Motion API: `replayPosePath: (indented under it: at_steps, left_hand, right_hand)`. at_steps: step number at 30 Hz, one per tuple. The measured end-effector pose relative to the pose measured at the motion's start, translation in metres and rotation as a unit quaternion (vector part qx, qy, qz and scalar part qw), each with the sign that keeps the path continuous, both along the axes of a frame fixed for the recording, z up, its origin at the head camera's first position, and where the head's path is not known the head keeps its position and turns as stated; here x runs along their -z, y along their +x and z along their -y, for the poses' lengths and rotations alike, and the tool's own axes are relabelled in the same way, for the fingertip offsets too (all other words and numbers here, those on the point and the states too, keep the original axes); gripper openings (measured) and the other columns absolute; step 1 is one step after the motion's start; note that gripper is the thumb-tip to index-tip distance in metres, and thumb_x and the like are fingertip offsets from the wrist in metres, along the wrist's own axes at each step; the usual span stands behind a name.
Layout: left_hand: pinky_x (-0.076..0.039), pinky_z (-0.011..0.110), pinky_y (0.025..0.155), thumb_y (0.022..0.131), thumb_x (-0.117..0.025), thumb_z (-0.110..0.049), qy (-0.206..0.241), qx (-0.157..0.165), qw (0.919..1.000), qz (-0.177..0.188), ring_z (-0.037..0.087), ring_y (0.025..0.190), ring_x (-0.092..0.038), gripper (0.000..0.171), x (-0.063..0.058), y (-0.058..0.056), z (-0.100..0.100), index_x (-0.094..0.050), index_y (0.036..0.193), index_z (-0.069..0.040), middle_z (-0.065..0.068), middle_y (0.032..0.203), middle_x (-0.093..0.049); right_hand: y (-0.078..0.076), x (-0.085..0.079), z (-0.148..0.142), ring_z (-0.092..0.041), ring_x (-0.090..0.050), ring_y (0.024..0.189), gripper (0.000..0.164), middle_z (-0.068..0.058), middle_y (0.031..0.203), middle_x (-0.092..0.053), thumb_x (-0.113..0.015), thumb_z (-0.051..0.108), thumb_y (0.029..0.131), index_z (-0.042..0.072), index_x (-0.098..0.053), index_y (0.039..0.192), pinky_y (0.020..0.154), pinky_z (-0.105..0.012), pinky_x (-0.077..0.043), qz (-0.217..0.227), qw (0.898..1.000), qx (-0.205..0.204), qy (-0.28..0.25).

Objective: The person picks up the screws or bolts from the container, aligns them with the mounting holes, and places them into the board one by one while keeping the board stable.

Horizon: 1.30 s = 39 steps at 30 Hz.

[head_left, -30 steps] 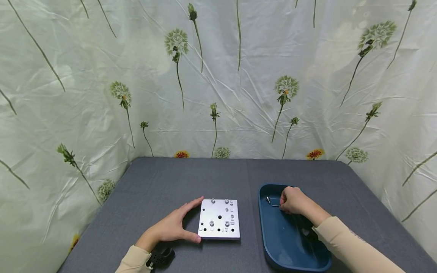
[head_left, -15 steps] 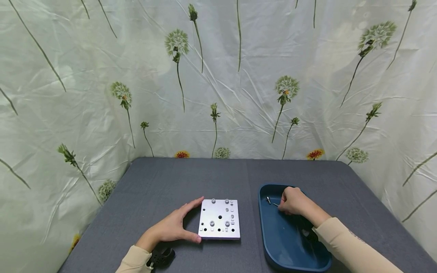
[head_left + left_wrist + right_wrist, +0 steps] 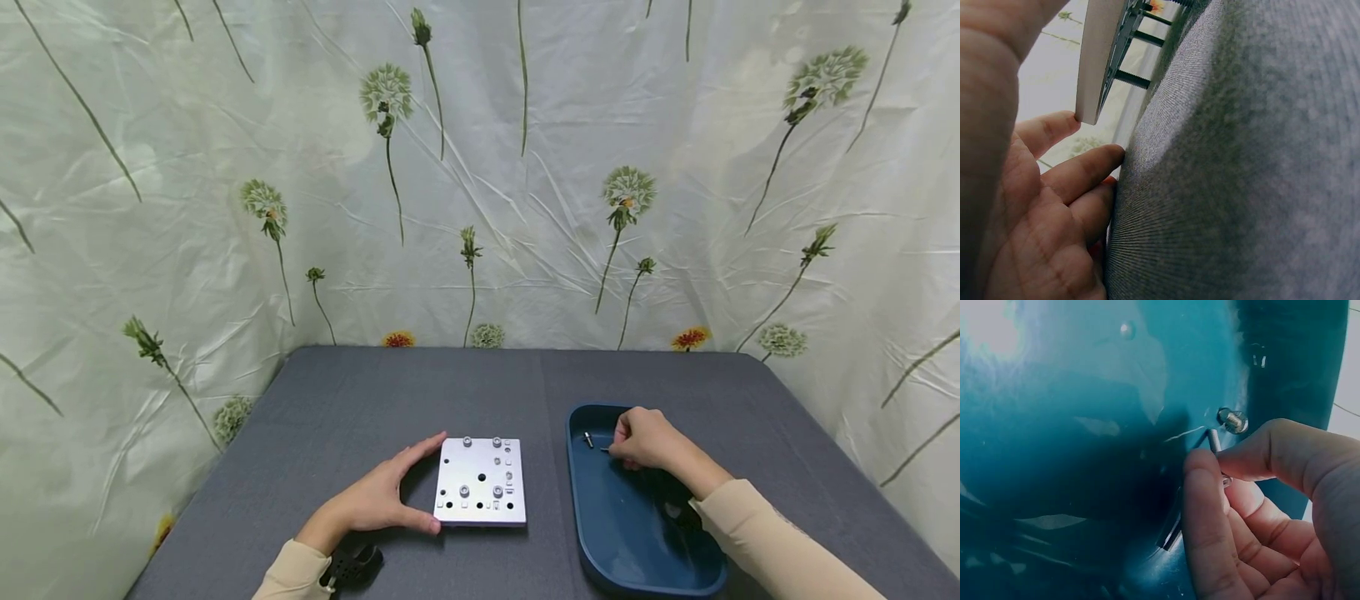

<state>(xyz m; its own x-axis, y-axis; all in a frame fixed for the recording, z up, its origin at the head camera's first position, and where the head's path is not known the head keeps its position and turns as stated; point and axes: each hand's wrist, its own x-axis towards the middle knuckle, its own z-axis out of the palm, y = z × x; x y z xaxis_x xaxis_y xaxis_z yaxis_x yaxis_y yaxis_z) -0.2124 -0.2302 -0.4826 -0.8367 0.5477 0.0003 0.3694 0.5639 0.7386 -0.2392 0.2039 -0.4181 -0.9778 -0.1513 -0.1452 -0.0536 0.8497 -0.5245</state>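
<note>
My left hand is at the left side of a square silver metal plate; thumb and index fingertip touch its near and far left corners, fingers fairly straight. The plate has holes and several bolts standing in it. In the left wrist view, dark threaded shanks stick out under it. My right hand, inside the blue tray, pinches a slim metal pin between thumb and index finger. A short screw lies just beyond the fingertips. Another dark metal rod end shows beside the index finger, its rest hidden.
The grey cloth-covered table holds the plate at centre and the tray to its right. A floral curtain hangs behind. A black wrist device is at the left cuff.
The pin in the tray turned and slid under the right fingertips, and less of it now shows. The left hand and plate have stayed in place.
</note>
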Motion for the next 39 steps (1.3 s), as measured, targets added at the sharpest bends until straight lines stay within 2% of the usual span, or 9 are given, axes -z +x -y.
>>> replayPosePath:
  at_steps: [15,26,34,39]
  left_hand:
    - [-0.023,0.080,0.124,0.076,-0.097,-0.049,-0.003,-0.002,1.0000,0.004,0.053,0.160,-0.027,0.120,-0.001,0.000,0.000,-0.031,0.171,-0.022,0.009,0.176,-0.034]
    - [-0.022,0.080,0.124,0.076,-0.097,-0.049,-0.002,-0.001,1.0000,0.008,0.053,0.161,-0.026,0.120,-0.001,0.000,0.000,-0.030,0.172,-0.021,0.009,0.177,-0.033]
    - [-0.027,0.080,0.121,0.076,-0.097,-0.050,-0.006,0.000,1.0000,0.004,0.051,0.161,-0.029,0.120,-0.001,-0.001,0.000,-0.030,0.172,-0.023,0.007,0.177,-0.033]
    - [-0.026,0.080,0.122,0.076,-0.097,-0.050,-0.005,-0.001,1.0000,0.005,0.052,0.160,-0.028,0.120,-0.001,-0.001,0.000,-0.029,0.172,-0.023,0.008,0.177,-0.033]
  right_hand:
    - [0.005,-0.004,-0.007,-0.014,-0.067,0.063,0.006,-0.002,0.069,-0.070,-0.073,0.005,0.090,0.004,-0.070,0.085,0.062,-0.032,-0.062,0.001,0.994,-0.027,-0.103]
    - [0.008,-0.009,-0.003,-0.017,-0.069,0.070,0.010,-0.006,0.078,-0.073,-0.075,0.007,0.097,-0.002,-0.071,0.095,0.065,-0.031,-0.062,0.008,0.984,-0.044,-0.174]
    - [0.009,-0.010,0.001,-0.021,-0.073,0.075,0.012,-0.012,0.084,-0.076,-0.074,0.008,0.099,-0.003,-0.070,0.100,0.070,-0.033,-0.065,-0.003,0.980,-0.040,-0.197]
    - [0.009,-0.010,0.003,-0.022,-0.075,0.079,0.013,-0.013,0.088,-0.076,-0.075,0.008,0.099,-0.003,-0.070,0.103,0.074,-0.034,-0.067,-0.007,0.976,-0.040,-0.216]
